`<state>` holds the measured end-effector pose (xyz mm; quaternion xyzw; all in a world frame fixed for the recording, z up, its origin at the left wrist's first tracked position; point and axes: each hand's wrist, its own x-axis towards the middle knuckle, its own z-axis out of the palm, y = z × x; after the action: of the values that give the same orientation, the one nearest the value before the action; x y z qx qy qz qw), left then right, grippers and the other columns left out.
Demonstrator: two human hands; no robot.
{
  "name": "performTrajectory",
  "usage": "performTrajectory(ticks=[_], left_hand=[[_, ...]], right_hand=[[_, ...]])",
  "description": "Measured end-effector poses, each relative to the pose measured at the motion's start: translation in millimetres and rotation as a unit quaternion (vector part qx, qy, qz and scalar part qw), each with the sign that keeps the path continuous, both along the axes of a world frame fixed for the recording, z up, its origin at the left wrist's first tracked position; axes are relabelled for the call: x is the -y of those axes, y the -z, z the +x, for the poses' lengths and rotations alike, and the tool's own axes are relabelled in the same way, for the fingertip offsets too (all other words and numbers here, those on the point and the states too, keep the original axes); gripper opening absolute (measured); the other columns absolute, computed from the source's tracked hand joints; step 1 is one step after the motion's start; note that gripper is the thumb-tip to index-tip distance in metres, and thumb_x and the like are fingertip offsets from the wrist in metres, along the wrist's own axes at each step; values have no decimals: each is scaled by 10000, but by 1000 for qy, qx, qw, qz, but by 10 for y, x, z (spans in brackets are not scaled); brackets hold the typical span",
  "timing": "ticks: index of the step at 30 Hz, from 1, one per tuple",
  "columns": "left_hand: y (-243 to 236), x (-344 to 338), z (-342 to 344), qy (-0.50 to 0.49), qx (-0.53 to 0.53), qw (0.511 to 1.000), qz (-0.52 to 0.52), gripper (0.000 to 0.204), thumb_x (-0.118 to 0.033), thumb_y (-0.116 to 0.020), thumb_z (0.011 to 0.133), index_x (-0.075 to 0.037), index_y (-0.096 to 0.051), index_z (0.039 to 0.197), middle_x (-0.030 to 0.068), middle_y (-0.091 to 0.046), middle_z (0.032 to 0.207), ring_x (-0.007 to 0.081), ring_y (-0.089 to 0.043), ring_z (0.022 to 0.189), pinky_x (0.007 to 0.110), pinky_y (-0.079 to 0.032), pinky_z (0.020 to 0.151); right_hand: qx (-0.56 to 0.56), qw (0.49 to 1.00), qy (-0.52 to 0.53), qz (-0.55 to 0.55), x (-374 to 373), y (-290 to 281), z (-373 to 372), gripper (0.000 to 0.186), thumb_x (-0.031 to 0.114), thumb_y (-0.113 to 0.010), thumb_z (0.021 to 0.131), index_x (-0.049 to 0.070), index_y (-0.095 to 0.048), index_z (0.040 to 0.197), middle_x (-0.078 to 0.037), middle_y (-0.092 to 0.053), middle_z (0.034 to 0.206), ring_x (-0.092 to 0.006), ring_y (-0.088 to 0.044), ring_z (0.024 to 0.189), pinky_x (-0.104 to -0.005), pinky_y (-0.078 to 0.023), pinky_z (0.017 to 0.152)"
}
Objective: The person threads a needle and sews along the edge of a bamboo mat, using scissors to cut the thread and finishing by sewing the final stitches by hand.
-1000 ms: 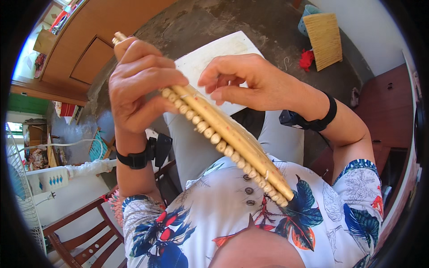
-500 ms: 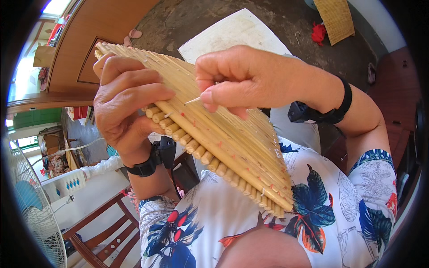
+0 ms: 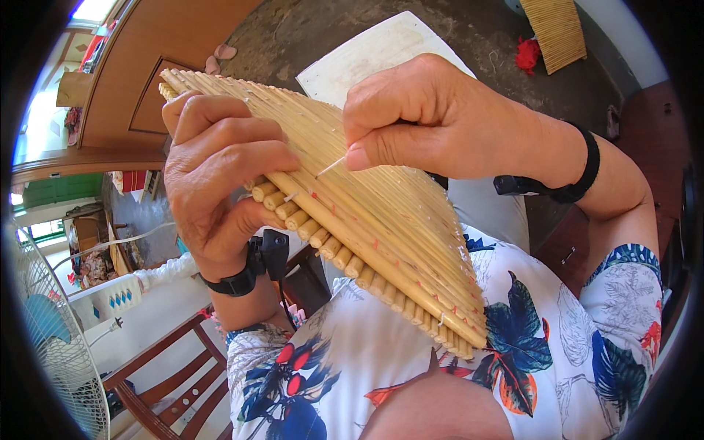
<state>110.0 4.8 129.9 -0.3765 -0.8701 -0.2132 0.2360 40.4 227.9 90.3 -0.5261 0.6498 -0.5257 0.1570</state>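
Note:
A panel of straw-coloured reed stalks [image 3: 381, 220], bound side by side, lies slanted in front of my chest. A thicker pale rod runs along its near edge, dotted with small red and white stitches, and cut stalk ends stick out beneath it. My left hand [image 3: 220, 161] clasps the panel's left part, fingers on top and thumb below. Over the panel's middle, my right hand [image 3: 418, 117] is closed, thumb and forefinger pinching a thin pale strand [image 3: 330, 168]. This strand slants down to the panel beside the rod; whether it is thread or a needle I cannot tell.
Beyond the panel is a white board [image 3: 381, 55]. Another reed panel [image 3: 554, 33] and a red bundle [image 3: 526, 56] lie at the far right. A white fan [image 3: 55, 345] and a wooden chair [image 3: 172, 389] stand at the left.
My right hand has risen slightly away from the panel and its lower fingers have curled in. My left hand keeps its hold; panel and hand appear shifted a little rightward in the picture.

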Motion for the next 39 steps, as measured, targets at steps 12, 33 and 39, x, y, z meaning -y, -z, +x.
performTrajectory(ticks=[12, 33, 39], left_hand=[[28, 49, 81, -11, 19, 1000, -5, 592, -622, -481, 735, -55, -651, 737, 69, -614, 738, 252, -498, 758, 365, -357, 731], [127, 75, 182, -26, 11, 999, 37, 536, -555, -478, 781, -47, -644, 733, 80, -617, 721, 255, -493, 753, 382, -314, 778], [110, -17, 159, -43, 17, 998, 52, 505, -505, -470, 790, -30, -622, 714, 98, -607, 700, 261, -498, 738, 392, -301, 797]], right_hand=[[93, 987, -26, -132, 180, 86, 31, 221, 218, -572, 889, 23, -574, 784, -42, -553, 719, -122, -543, 739, -272, -424, 647], [459, 823, -106, -316, -152, -192, -289, 276, 284, -498, 916, 64, -502, 749, -92, -615, 730, -260, -585, 702, -425, -455, 622], [168, 964, 205, -17, -253, 710, -910, 239, 283, -578, 879, 55, -634, 921, -23, -614, 846, -99, -567, 818, -244, -505, 664]])
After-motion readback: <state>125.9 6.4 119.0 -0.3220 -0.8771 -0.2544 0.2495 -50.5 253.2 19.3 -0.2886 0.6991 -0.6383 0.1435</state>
